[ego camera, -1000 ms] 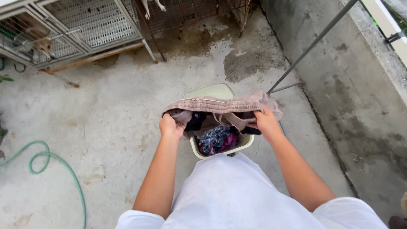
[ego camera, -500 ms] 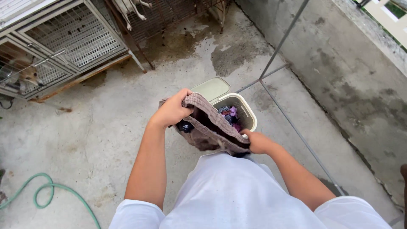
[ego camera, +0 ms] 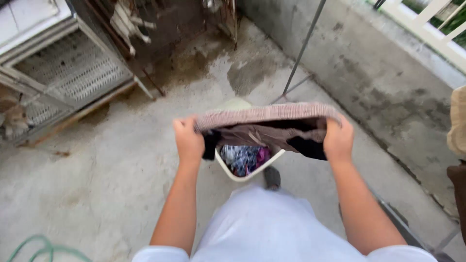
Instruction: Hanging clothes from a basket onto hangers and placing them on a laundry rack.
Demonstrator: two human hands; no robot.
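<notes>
- Head view: left hand [ego camera: 188, 139] is fisted on the left end of a ribbed brown waistband of a pair of shorts [ego camera: 269, 127]; the fingers are curled tight over the cloth.
- Right hand [ego camera: 338, 140] is clenched on the right end of the same waistband, at 3 o'clock from the left hand.
- The shorts are stretched flat between the two fists, waistband level, with the opening facing the camera; dark lining shows inside, and a black part hangs by each hand.
- A cream laundry basket [ego camera: 247, 173] stands directly beneath the shorts, at 6 o'clock from the waistband, with blue and magenta clothes [ego camera: 242, 159] lying in it.
- Wire animal cages [ego camera: 73, 73] are at 10 o'clock from the hands, well apart.
- A thin metal pole [ego camera: 303, 48] rises at 1 o'clock.
- A green hose [ego camera: 43, 247] lies on the concrete floor [ego camera: 97, 160] at 8 o'clock.
- Frame is motion-blurred; fine detail cannot be told.
</notes>
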